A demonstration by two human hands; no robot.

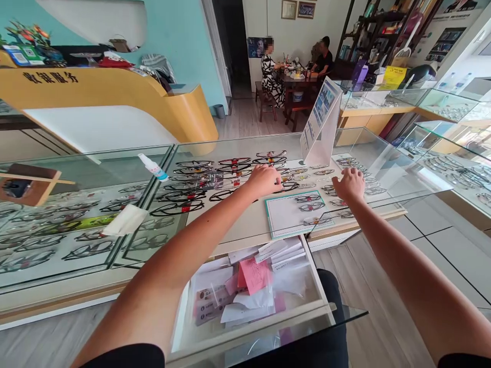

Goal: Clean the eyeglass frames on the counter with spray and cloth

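Note:
My left hand [264,181] is over the glass top of the display counter, above the rows of eyeglass frames [235,162]. Its fingers are loosely bent, with the thumb out to the right, and nothing shows in it. To the right, my right hand [350,185] is spread with the thumb apart, above more eyeglasses [378,190]. Between my forearms lies a white board with a green edge [282,217], bearing a few pairs of glasses. Below it, an open drawer [317,286] holds a pink paper [253,275], white paper slips [286,255] and plastic packets.
A folded white sign [324,122] stands behind my hands. At left are a white spray bottle [153,167], a white cloth [126,220] and a wooden box [28,184]. A glass edge [353,313] juts out by the drawer. Two people sit at a far table [297,82].

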